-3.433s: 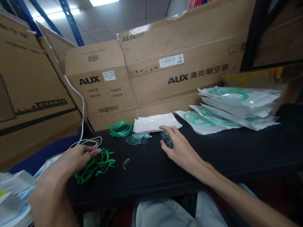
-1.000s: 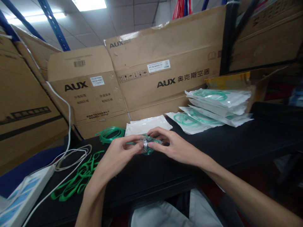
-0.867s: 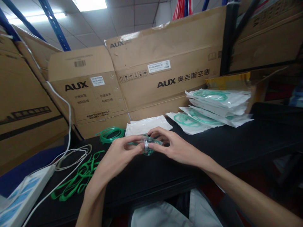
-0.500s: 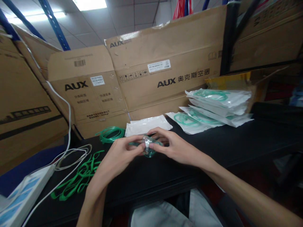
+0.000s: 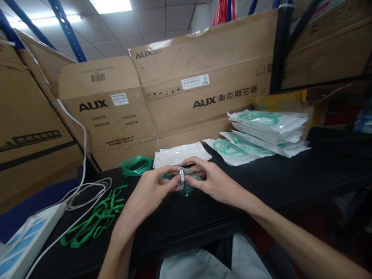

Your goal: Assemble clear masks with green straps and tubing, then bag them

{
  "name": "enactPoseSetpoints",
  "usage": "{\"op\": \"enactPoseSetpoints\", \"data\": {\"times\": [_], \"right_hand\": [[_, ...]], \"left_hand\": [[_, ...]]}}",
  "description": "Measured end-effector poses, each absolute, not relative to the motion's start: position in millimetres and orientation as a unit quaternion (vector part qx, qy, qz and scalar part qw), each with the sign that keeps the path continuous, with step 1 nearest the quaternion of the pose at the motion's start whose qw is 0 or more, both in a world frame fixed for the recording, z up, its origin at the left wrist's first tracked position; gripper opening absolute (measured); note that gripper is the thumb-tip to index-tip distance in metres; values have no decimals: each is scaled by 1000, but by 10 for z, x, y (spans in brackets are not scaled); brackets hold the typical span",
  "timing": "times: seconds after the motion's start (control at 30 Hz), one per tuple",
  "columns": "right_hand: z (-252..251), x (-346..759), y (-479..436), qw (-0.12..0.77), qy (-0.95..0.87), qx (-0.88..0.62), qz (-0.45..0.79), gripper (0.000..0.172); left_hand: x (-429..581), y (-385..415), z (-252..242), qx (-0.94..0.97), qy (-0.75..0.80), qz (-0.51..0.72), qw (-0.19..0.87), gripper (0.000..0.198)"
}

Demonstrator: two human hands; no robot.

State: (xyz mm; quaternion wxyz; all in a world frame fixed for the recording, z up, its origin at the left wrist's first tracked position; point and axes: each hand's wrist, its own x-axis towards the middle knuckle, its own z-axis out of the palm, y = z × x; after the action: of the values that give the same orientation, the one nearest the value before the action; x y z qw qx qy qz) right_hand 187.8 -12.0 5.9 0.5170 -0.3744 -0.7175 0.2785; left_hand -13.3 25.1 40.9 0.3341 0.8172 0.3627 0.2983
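Observation:
Between my two hands is a clear green oxygen mask [image 5: 186,189] with a metal nose clip [image 5: 182,179] across it. My left hand [image 5: 158,182] grips the mask's left side, thumb near the clip. On the other side my right hand [image 5: 207,176] has its fingers curled round the mask, the thumb close to the clip. Parts of the mask are hidden behind the fingers. A coil of green tubing [image 5: 136,166] lies just beyond my left hand. Left of my left forearm is a tangle of green elastic straps [image 5: 100,217]. A white packet [image 5: 171,155] lies behind the hands.
Sealed pouches with green tubing [image 5: 267,120] are stacked at the right on the black table [image 5: 276,178]. Cardboard boxes [image 5: 203,93] wall off the back. A power strip [image 5: 31,240] and a white cable [image 5: 86,155] occupy the left side.
The mask has turned slightly in my hands, so the metal nose clip now looks narrower and more upright. Both hands keep their hold in nearly the same place.

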Motion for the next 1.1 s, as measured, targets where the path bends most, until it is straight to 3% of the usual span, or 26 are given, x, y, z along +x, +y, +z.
{"op": "enactPoseSetpoints", "data": {"times": [0.43,0.67,0.87,1.1], "right_hand": [[110,1861,-143,510,-740,-352,262,31],[120,1935,-115,507,-725,-413,215,23],[131,1925,-128,512,-726,-399,226,26],[174,1924,-173,501,-743,-378,231,26]], "left_hand": [[-138,230,433,826,357,304,314,35],[-131,186,457,837,344,377,196,30],[-66,189,436,885,290,341,125,36],[-56,208,432,891,271,348,108,33]]}}
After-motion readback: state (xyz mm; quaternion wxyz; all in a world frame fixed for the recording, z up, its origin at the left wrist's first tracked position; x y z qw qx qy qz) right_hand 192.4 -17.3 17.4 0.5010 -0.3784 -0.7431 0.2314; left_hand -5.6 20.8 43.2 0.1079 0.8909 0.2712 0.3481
